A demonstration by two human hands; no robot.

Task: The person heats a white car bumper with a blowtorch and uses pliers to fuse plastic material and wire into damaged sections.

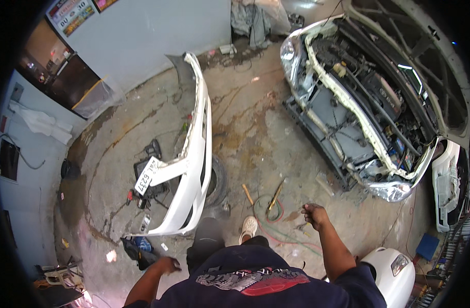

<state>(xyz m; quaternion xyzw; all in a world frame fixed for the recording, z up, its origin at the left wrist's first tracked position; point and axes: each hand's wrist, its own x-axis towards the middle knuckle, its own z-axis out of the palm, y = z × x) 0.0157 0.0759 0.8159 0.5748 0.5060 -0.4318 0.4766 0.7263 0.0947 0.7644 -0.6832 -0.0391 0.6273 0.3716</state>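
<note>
My right hand (315,216) is held out over the floor with its fingers curled closed; I see nothing in it. Low beside my body hangs my left hand (168,265), fingers slightly apart and empty. The nearest large thing ahead of it is a white car bumper cover (196,179), standing on the floor with a licence plate (147,176) attached. Part of a black tyre (218,182) shows behind the bumper. Between the bumper and the car lie a green hose (260,215) and a hammer-like tool (276,195), near my right hand.
A car (358,102) stands at the right with its hood raised, front end stripped and headlights showing. Another white car part (389,272) is by my right elbow. A blue box (427,246) sits at the far right. Dark bags (139,251) lie near my left hand.
</note>
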